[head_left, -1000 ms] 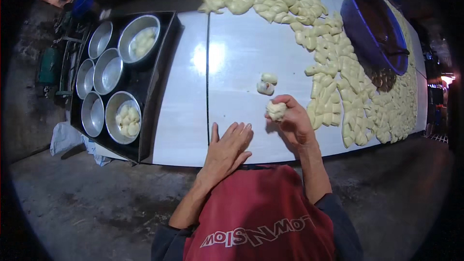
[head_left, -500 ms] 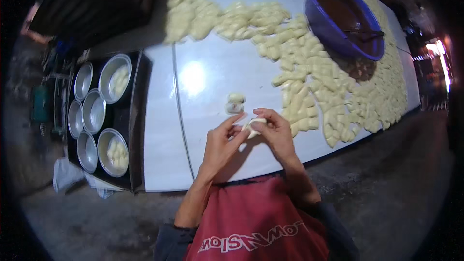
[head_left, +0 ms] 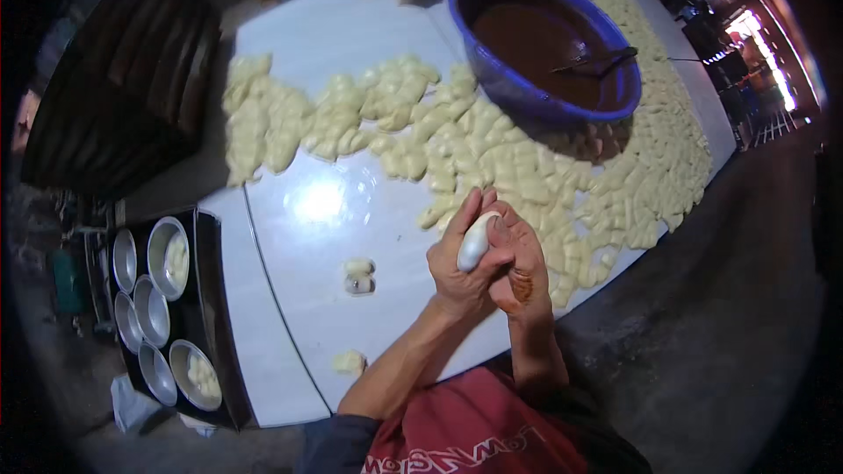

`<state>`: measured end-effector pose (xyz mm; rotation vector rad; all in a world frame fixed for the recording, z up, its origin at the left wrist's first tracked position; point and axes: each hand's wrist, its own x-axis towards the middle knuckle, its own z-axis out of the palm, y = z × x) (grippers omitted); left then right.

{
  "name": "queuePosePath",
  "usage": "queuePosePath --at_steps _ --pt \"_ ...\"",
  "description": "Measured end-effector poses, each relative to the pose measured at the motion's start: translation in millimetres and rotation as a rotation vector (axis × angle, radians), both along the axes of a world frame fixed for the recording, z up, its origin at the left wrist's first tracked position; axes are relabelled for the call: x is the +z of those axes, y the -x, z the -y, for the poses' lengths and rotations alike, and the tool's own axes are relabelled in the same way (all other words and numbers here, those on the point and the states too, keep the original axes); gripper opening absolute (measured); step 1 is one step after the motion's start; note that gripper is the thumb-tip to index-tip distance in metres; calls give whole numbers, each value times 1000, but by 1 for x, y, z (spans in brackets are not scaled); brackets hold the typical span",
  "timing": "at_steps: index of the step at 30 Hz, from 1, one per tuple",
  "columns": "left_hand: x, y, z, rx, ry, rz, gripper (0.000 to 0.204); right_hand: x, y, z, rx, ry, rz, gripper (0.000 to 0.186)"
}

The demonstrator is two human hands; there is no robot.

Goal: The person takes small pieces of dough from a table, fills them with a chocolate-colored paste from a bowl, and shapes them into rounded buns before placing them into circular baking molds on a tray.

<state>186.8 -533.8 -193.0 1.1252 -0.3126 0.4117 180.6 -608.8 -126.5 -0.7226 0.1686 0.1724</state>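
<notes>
A smooth, pale dough piece (head_left: 474, 243) is clasped between my two hands above the near part of the white table (head_left: 378, 211). My left hand (head_left: 451, 269) cups it from the left with bent fingers. From the other side my right hand (head_left: 523, 254) closes over it, thumb resting against the dough; a brown smear marks its wrist. To the left, two small dough pieces (head_left: 358, 276) lie side by side, the lower one showing a darker spot. Another dough lump (head_left: 349, 362) rests beside my left forearm. Just beyond my hands spreads a wide layer of shaped dough pieces (head_left: 500, 167).
A blue-purple basin (head_left: 492, 88) of brown liquid, with a dark-handled utensil (head_left: 597, 61) in it, stands among the dough. At left, a black tray (head_left: 211, 298) holds several round metal pans (head_left: 152, 309), two with dough inside. Dark stacked trays (head_left: 123, 79) rise at the far left.
My view has swung to the right. My hands have moved away from the two small pieces and now clasp a rounded dough piece. A dough lump now lies near my left forearm.
</notes>
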Motion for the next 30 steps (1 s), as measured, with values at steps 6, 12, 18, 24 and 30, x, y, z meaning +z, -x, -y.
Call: queuePosePath --at_steps 6,12,18,24,30 --pt "11 -15 25 -498 298 -700 91 5 -82 58 -113 269 146 17" --pt "12 -32 -23 -482 19 -747 70 21 -228 166 56 1246 228 21" --pt "9 -31 -40 -480 -312 -694 54 -18 -268 182 692 1726 276 25" --pt "18 -32 -38 -550 -403 -735 44 13 -238 161 267 930 162 15" --pt "28 -51 -14 -477 104 -721 48 9 -158 76 59 430 121 10"
